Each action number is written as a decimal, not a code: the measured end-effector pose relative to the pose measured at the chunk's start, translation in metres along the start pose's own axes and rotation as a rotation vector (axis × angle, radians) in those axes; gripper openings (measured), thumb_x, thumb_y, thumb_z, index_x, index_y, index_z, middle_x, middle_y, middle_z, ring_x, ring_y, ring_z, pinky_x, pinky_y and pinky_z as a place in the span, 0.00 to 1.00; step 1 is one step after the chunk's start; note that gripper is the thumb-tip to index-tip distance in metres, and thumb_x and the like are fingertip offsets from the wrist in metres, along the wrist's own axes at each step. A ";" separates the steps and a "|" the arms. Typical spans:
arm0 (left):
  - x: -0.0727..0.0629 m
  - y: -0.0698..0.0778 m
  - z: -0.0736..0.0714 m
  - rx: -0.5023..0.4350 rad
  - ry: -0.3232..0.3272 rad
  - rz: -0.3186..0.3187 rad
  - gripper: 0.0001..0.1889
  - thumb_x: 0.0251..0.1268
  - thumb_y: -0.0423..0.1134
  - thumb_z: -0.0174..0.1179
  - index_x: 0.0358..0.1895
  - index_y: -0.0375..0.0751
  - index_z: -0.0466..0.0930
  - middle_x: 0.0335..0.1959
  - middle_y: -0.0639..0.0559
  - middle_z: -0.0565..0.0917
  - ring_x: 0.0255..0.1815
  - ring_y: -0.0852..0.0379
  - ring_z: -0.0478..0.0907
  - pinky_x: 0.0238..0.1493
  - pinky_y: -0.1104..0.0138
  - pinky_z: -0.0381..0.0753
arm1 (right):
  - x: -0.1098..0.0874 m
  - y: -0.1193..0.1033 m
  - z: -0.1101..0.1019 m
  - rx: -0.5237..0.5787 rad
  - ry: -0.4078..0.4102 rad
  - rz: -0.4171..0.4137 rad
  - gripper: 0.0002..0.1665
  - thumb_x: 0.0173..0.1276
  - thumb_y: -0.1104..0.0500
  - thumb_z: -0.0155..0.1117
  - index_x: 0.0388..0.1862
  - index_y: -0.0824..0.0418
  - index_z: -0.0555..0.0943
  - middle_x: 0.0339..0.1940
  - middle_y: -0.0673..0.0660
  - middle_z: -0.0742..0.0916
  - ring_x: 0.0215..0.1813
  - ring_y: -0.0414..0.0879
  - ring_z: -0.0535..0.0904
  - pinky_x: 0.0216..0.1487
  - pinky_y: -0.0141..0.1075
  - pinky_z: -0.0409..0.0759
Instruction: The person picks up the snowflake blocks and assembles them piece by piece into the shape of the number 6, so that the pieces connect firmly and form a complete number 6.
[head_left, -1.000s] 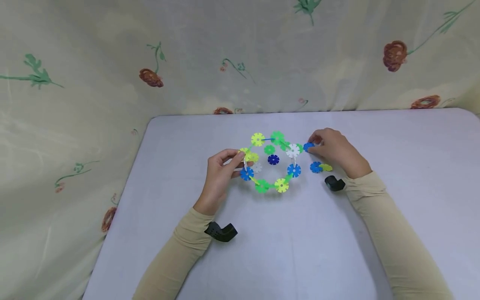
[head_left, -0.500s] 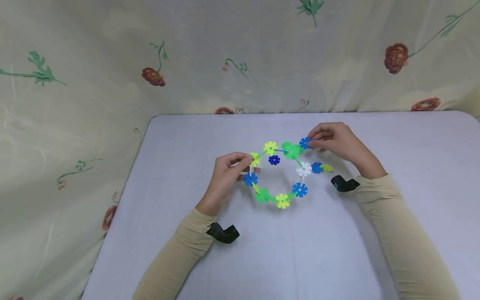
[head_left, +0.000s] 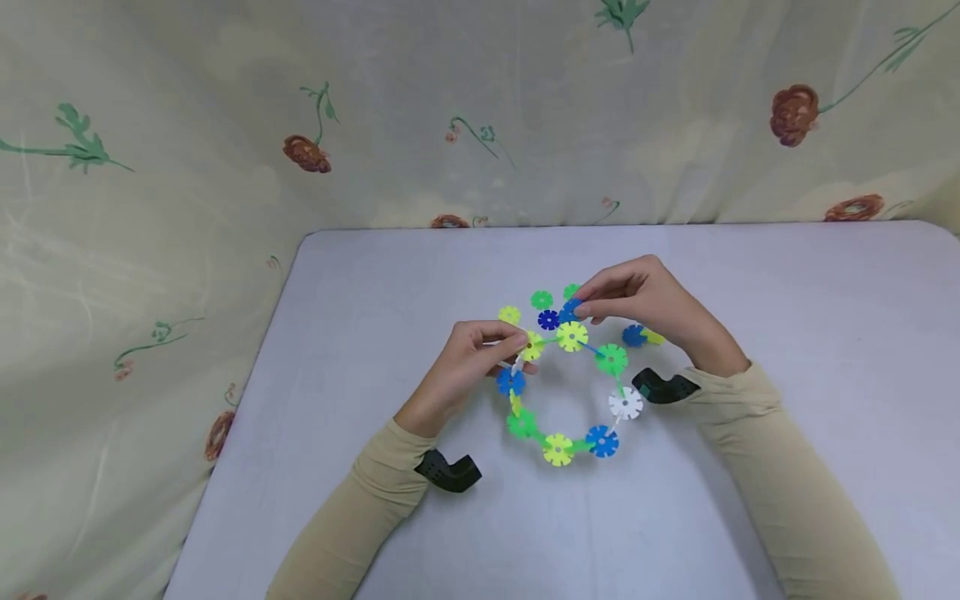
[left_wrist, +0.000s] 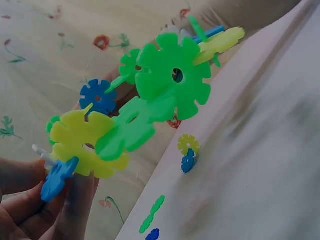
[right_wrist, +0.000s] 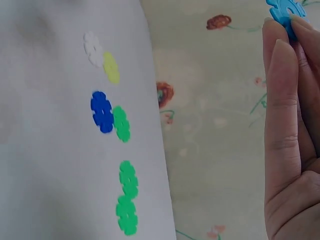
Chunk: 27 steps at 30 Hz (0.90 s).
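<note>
A ring of interlocking plastic snowflake discs (head_left: 612, 360) in yellow, green, blue and white is held up over the table. My left hand (head_left: 468, 358) pinches its upper left side at a yellow disc (head_left: 531, 343). Seen from the left wrist, the ring's green discs (left_wrist: 160, 90) are large in front, with the fingers at lower left. My right hand (head_left: 652, 308) pinches a separate blue disc (head_left: 570, 312) between thumb and fingers, just above the ring's top yellow disc (head_left: 572, 337). The right wrist view shows this blue disc (right_wrist: 281, 17) at the fingertips, partly out of frame.
Loose discs lie behind the ring: a yellow one (head_left: 509, 315), a dark blue one (head_left: 548, 320) and green ones (head_left: 542, 300). A white disc (right_wrist: 92, 49) shows in the right wrist view. Right of the ring lies a blue disc (head_left: 633, 336) with a yellow one, partly behind my right hand.
The ring has come down toward me and slightly right, turning as my left hand moves. My right hand first lifted the blue disc, then carried it left to above the ring's top.
</note>
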<state>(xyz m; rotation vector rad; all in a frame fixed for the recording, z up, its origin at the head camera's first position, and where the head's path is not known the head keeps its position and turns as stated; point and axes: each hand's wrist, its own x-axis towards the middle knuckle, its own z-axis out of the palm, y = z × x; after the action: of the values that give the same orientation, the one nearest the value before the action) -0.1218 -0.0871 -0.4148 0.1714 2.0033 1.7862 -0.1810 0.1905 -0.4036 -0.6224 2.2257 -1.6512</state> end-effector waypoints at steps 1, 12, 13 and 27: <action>0.000 0.000 0.000 -0.001 -0.008 0.000 0.14 0.80 0.43 0.58 0.50 0.34 0.86 0.45 0.32 0.89 0.37 0.60 0.91 0.36 0.69 0.80 | -0.001 0.001 0.002 0.006 -0.006 -0.005 0.10 0.69 0.61 0.73 0.46 0.65 0.90 0.38 0.48 0.93 0.36 0.56 0.89 0.45 0.38 0.91; -0.002 -0.001 0.001 -0.035 -0.087 0.020 0.14 0.79 0.40 0.58 0.49 0.31 0.86 0.37 0.42 0.88 0.33 0.60 0.88 0.36 0.71 0.80 | -0.009 0.003 0.024 0.078 -0.034 -0.063 0.07 0.69 0.65 0.72 0.44 0.67 0.89 0.38 0.48 0.94 0.38 0.43 0.91 0.43 0.36 0.91; -0.003 -0.001 0.001 -0.040 -0.095 0.021 0.14 0.79 0.39 0.58 0.49 0.30 0.86 0.37 0.42 0.88 0.33 0.60 0.88 0.37 0.70 0.82 | -0.010 0.003 0.025 0.078 -0.035 -0.068 0.07 0.69 0.66 0.72 0.44 0.67 0.89 0.38 0.47 0.94 0.38 0.44 0.92 0.43 0.35 0.91; -0.001 -0.002 0.004 -0.085 -0.095 0.039 0.13 0.80 0.34 0.56 0.49 0.24 0.83 0.33 0.52 0.86 0.30 0.60 0.86 0.41 0.67 0.89 | -0.010 0.002 0.033 0.042 -0.052 -0.081 0.05 0.66 0.69 0.73 0.40 0.68 0.90 0.36 0.46 0.93 0.37 0.40 0.90 0.40 0.32 0.89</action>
<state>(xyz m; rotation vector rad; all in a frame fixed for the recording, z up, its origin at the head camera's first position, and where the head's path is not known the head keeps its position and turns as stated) -0.1189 -0.0840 -0.4172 0.2650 1.8666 1.8481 -0.1564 0.1690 -0.4152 -0.7451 2.1505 -1.6952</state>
